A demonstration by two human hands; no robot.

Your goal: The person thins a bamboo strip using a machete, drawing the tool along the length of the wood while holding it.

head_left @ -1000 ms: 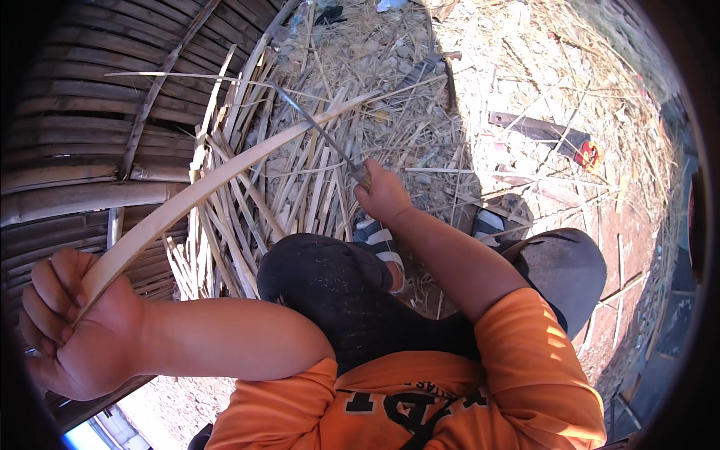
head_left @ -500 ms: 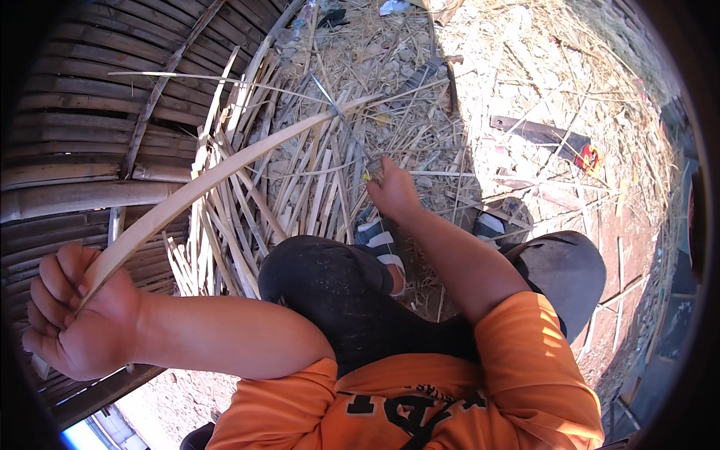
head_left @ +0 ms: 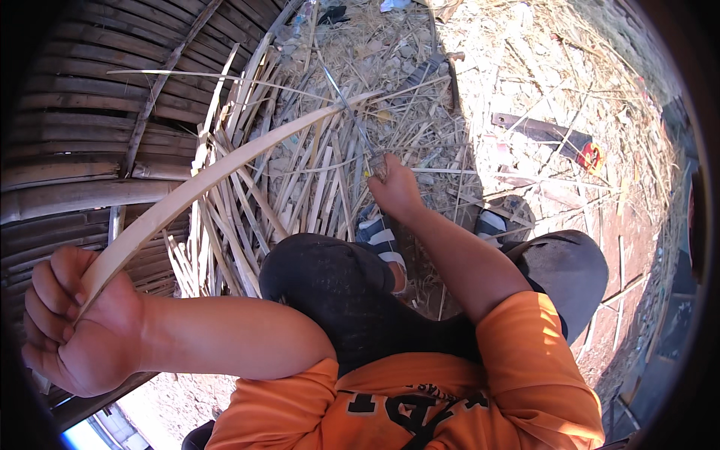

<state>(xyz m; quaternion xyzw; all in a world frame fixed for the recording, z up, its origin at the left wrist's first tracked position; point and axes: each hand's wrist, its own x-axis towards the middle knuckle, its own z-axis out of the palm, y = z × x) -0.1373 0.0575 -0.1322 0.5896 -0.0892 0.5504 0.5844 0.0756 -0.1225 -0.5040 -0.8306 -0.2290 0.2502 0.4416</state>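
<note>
Left hand [head_left: 75, 322], near left, fingers clenched around one end of a long pale curved bamboo strip [head_left: 225, 169] arcing far-right. Right hand [head_left: 394, 191] grips a thin metal blade [head_left: 349, 112] meeting the strip's far end, above a pile of split bamboo slats [head_left: 285, 195].

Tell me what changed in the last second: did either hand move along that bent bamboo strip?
The right hand slid its knife outward along the bamboo strip, from nearer the knee toward the heap of cut strips, the blade ending higher and farther out. The left hand kept its grip on the strip's near end and dropped slightly. The strip stayed bowed; nothing was let go or picked up.
</note>
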